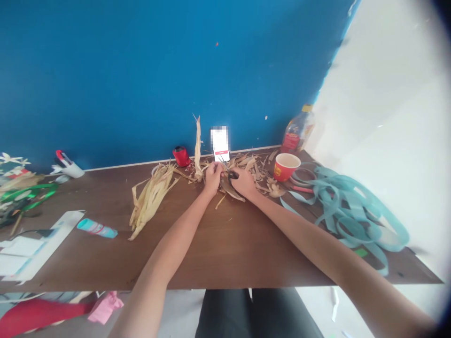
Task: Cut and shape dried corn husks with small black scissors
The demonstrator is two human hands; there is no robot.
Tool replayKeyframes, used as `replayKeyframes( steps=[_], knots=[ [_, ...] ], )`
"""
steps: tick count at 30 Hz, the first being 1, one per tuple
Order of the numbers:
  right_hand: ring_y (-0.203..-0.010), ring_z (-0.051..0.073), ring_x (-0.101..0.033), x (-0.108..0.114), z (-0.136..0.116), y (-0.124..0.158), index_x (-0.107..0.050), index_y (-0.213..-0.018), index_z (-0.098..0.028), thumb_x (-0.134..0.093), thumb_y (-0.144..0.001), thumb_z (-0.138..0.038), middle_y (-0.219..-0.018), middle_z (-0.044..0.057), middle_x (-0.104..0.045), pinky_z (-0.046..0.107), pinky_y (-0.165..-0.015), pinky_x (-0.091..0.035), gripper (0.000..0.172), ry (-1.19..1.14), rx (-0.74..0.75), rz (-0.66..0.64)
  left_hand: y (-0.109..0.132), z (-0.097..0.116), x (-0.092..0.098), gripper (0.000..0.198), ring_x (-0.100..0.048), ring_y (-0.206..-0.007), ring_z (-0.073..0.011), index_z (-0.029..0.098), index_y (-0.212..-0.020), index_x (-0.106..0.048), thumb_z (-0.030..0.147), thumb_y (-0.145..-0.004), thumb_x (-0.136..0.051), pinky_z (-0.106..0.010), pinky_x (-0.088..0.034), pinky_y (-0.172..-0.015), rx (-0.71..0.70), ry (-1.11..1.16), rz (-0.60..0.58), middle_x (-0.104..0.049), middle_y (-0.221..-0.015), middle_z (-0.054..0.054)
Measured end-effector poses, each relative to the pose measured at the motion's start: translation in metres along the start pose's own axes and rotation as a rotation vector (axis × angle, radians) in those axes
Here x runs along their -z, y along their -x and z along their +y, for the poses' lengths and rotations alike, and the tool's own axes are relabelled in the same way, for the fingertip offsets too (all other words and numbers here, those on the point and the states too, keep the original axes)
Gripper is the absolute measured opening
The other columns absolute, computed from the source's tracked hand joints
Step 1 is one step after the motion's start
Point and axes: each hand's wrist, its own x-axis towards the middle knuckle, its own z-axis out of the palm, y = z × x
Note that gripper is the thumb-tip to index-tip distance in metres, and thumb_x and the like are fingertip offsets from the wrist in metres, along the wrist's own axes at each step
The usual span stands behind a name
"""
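Note:
Near the back of the table, my left hand (213, 178) is closed in a pinch on a dried husk piece, mostly covered by my fingers. Close by on its right, my right hand (243, 182) grips scissors (232, 175) by their dark handles. The blades point up and left toward my left fingers. A brown strip of dried husk (230, 190) hangs below, between the hands. Cut husk scraps (255, 164) lie scattered behind and right of my right hand. To the left lies a bundle of pale dried corn husks (153, 199).
A lit phone (221, 143) leans on the blue wall behind my hands, beside a red roll (181, 156) and an upright husk (198, 145). At right are a red paper cup (283, 171), a bottle (298, 131) and tangled teal ribbon (352, 211). A blue tube (97, 228) lies left.

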Motion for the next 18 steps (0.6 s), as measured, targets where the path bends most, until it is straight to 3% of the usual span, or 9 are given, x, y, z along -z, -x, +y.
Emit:
replayKeyframes(
  steps=[18],
  knots=[
    [-0.086, 0.024, -0.067, 0.0004, -0.0034, 0.0016, -0.073, -0.096, -0.027, -0.057, -0.074, -0.021, -0.089, 0.003, -0.075, 0.028, -0.071, -0.045, 0.028, 0.117, 0.011, -0.023, -0.0026, -0.0030, 0.0007, 0.026, -0.040, -0.050, -0.0056, 0.018, -0.080, -0.051, 0.041, -0.084, -0.061, -0.020, -0.032, -0.050, 0.054, 0.102, -0.001, -0.047, -0.063, 0.005]
  ],
)
